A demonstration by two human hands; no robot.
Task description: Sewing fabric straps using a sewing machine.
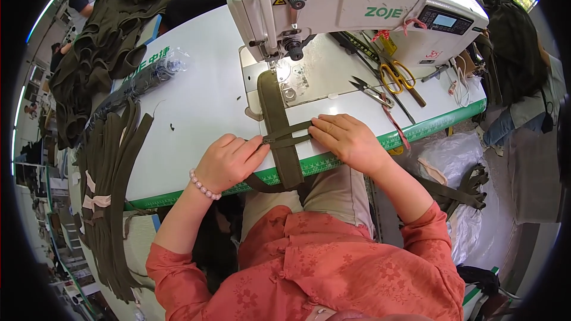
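From the head view, a white table (196,101) with a green ruler edge carries a white sewing machine (357,6), its needle end over the far tip of an olive strap (278,125) that runs toward the person and hangs off the table's near edge. A narrower olive webbing (289,137) lies crosswise on the strap. Scissors (397,77) with yellow handles and small snips (369,89) lie right of the machine. A bundle of olive straps (113,160) drapes over the table's left side, with a heap of olive pieces (101,53) beyond it near another person in a crowded workshop. The left hand (229,160), loosely curled, pinches the webbing's left end at the strap's edge. The right hand (348,139) lies nearly flat, fingertips pressing the webbing's right end onto the table.
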